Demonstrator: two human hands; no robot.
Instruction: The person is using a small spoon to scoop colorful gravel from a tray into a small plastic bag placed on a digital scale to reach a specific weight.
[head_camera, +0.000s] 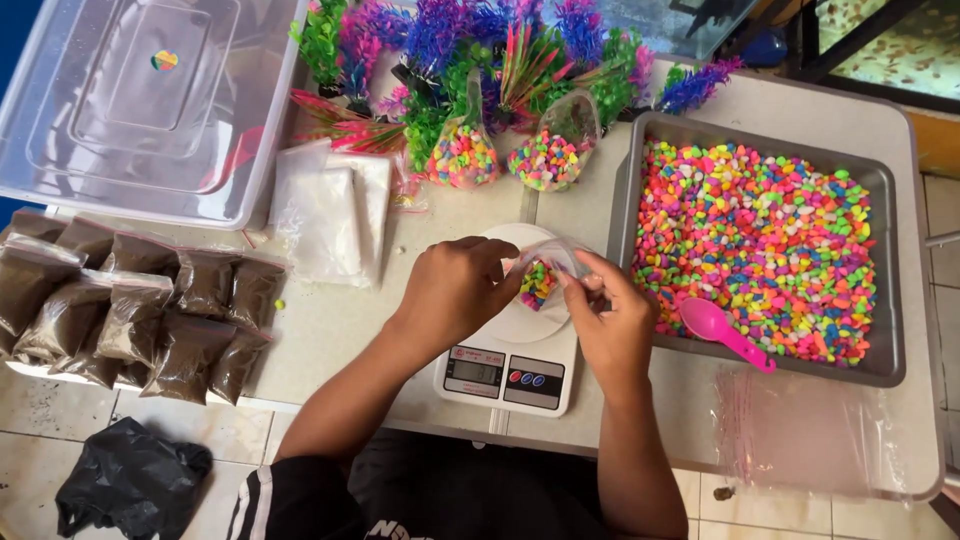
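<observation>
Fingers of my left hand (455, 290) and right hand (610, 315) pinch one small bag (545, 272) of colored pebbles, mouth up, above the scale (505, 375). Two filled bags (462, 150) stand beyond my fingertips.

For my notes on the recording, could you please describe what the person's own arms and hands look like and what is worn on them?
Both forearms are bare to the elbow. The left hand and right hand wear no gloves; no rings, watch or bracelets show. At the bottom edge there is dark clothing, black with white stripes along the left side and a partly hidden white print.
</observation>
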